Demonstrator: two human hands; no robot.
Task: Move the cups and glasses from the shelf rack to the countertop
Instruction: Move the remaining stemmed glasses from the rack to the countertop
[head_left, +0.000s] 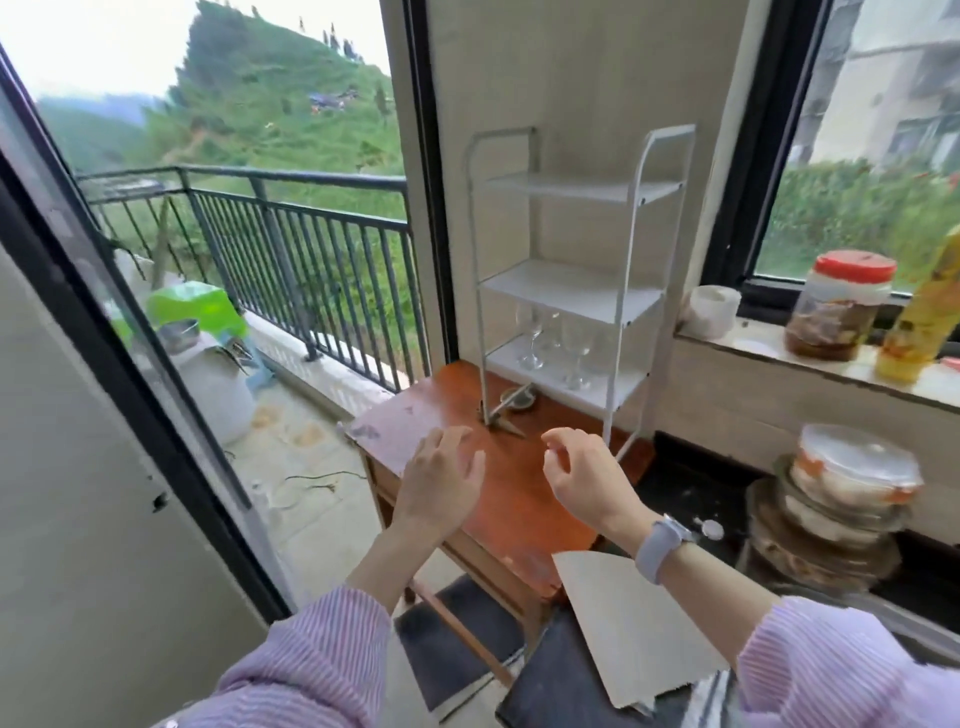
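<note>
Glasses (553, 340) stood crowded on the lowest shelf of the white rack (631, 291), which sat on the red-brown table (415, 415). My left hand (441, 480) hovered with fingers spread and empty; my right hand (584, 475) hung loosely curled, gripping nothing. I judged the stems risky: packed so close under the low middle shelf, one reach could knock a neighbour over, or tip the light rack.
</note>
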